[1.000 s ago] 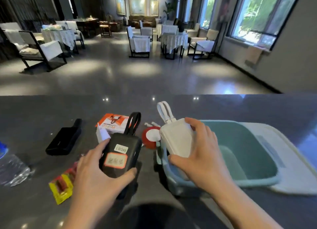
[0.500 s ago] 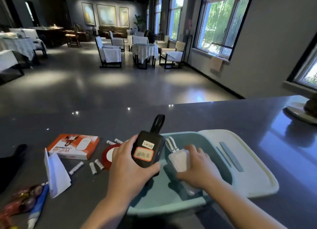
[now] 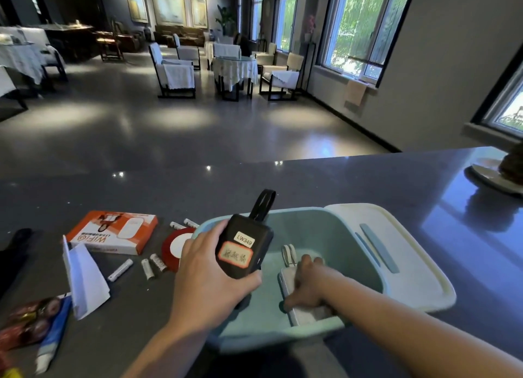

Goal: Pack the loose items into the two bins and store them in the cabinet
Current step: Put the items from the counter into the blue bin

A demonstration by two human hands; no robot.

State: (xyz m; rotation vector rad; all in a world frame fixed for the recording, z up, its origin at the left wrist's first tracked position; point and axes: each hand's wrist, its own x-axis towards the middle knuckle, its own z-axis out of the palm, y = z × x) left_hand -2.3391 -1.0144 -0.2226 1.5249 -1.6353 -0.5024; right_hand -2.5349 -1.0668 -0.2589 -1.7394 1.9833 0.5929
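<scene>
Here, at the teal bin (image 3: pixel 334 230) on the dark counter (image 3: pixel 368 179), we set about packing the loose items. Our right hand (image 3: pixel 307 285) reaches down inside the bin, fingers curled round the white power bank (image 3: pixel 304 311), which lies flat against the bin's near wall, apparently so that room is left beside it. Whether the hand is already letting go we cannot tell; the grip looks closed on it. Our left hand (image 3: pixel 209 278) holds the black power bank (image 3: pixel 244 250) just above the bin's left rim, thumb along its near edge and fingers wrapped behind, label up and strap pointing away from us, poised, we judge, to go in next. The right forearm slants in from the bin's near right corner, wrist bent down; the left comes up from below, wrist level.

Beside the bin's right wall lies its pale lid (image 3: pixel 402 264), off so the bin stays open. Left of the bin wait the rest: a red-and-white disc (image 3: pixel 174 246), small white batteries (image 3: pixel 150 267), an orange WiFi box (image 3: pixel 113 231), a folded white paper (image 3: pixel 85 281), a blue-and-white tube (image 3: pixel 52 338) and red wrapped sweets (image 3: pixel 25 324). We see no second bin and no cabinet.
</scene>
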